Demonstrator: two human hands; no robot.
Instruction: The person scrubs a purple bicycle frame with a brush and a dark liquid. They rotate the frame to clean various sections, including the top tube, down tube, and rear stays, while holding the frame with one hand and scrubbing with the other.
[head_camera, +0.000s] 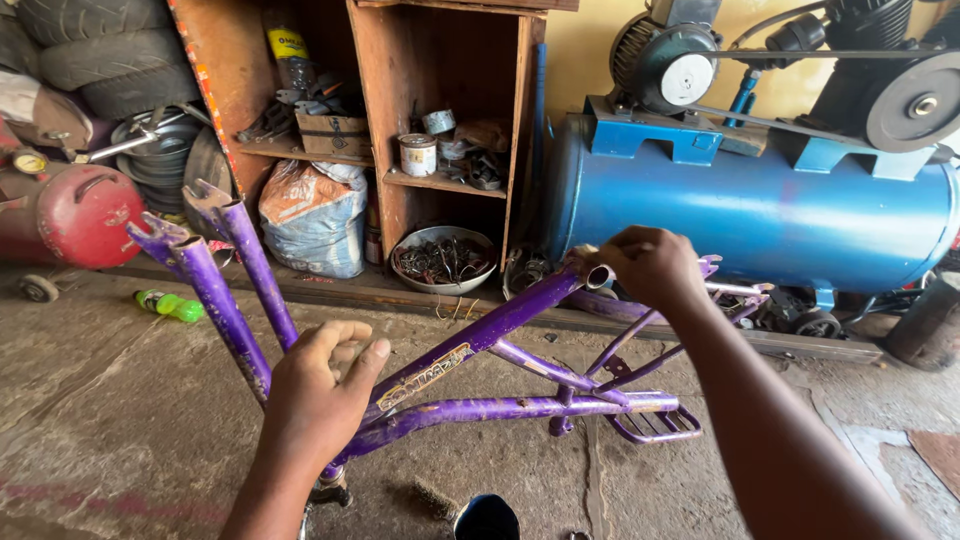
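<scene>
I see a scuffed purple bicycle frame (480, 350) upside down on the concrete floor (120, 420). My left hand (318, 392) wraps its head end, fingers curled; my right hand (650, 265) pinches the tube end.

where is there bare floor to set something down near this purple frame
Bare concrete floor lies left of the purple metal bicycle frame, below the green plastic bottle. Another patch lies right of the frame's rear. The wooden shelf is crowded.

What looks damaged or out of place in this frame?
The purple bicycle frame, held by the left hand and right hand, is bare and upside down, its paint scuffed. A green bottle lies on its side on the floor.
</scene>
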